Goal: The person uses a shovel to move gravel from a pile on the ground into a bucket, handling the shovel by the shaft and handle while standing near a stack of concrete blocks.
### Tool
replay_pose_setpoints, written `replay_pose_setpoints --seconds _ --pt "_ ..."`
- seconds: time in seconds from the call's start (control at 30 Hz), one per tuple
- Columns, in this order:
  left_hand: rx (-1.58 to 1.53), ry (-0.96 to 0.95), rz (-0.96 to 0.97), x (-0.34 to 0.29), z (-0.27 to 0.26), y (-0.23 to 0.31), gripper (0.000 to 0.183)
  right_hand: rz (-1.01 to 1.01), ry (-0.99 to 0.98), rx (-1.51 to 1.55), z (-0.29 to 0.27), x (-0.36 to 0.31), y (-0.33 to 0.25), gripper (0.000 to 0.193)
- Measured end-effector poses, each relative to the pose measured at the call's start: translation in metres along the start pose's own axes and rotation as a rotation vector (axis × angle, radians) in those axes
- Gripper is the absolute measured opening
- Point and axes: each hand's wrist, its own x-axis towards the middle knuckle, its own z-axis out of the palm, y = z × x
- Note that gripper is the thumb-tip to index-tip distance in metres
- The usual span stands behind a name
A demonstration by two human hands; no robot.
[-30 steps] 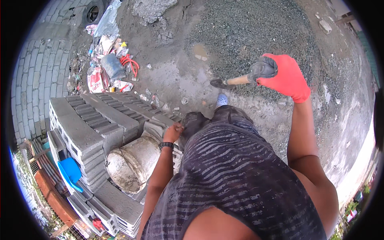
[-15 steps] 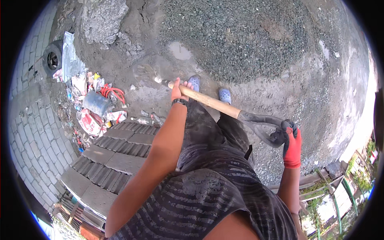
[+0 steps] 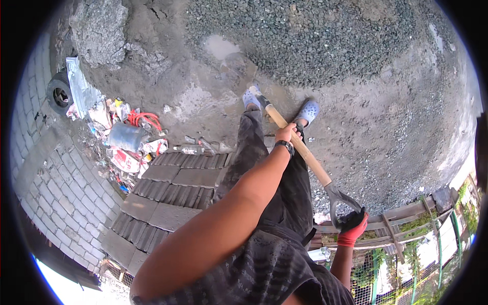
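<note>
A shovel with a wooden shaft (image 3: 316, 166) slants across my legs, its dark D-shaped handle toward my right. My bare left hand (image 3: 288, 133), a dark watch at its wrist, is closed round the middle of the shaft. My right hand (image 3: 356, 223), in a red and black glove, grips the handle's end. At the far end the metal neck (image 3: 262, 98) passes beside my left clog (image 3: 251, 95). Beyond it, the blade blends with the wet mud and I cannot make out its outline. My right clog (image 3: 308, 111) stands to the right of the shaft.
A wide gravel pile (image 3: 305, 46) spreads ahead, with a puddle (image 3: 221, 47) by its left edge. Stacked grey blocks (image 3: 168, 208) stand close on my left. Past them lie rubbish, a blue container (image 3: 124, 137) and a tyre (image 3: 60, 94). A fence (image 3: 386, 264) runs behind on the right.
My left hand has moved rightward and lies farther from the metal neck. The shovel slants more steeply, its handle and my right hand nearer my body. My feet are farther apart.
</note>
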Motion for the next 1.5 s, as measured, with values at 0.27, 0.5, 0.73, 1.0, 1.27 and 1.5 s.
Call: replay_pose_setpoints --seconds 0.27,0.5,0.73,1.0,1.27,1.5 --pt "0.081 -0.064 -0.008 0.066 0.023 -0.060 0.025 0.072 0.184 -0.034 -0.023 0.085 0.040 0.038" --pt "0.139 -0.024 0.045 0.120 0.022 -0.043 0.023 0.134 0.097 0.001 -0.017 0.147 0.104 0.033" --pt "0.132 -0.064 0.030 0.167 0.014 0.003 0.020 0.178 0.075 0.026 0.018 0.207 0.160 0.029" --pt "0.165 -0.032 0.187 0.208 0.009 0.082 0.022 0.183 0.040 0.071 0.108 0.251 0.213 0.029" --pt "0.191 -0.045 0.317 0.127 0.022 0.130 0.028 0.316 -0.110 0.174 0.139 0.220 0.161 0.031" --pt "0.197 -0.151 0.391 -0.062 0.037 0.156 0.031 0.388 -0.199 0.318 0.100 0.125 0.064 0.034"
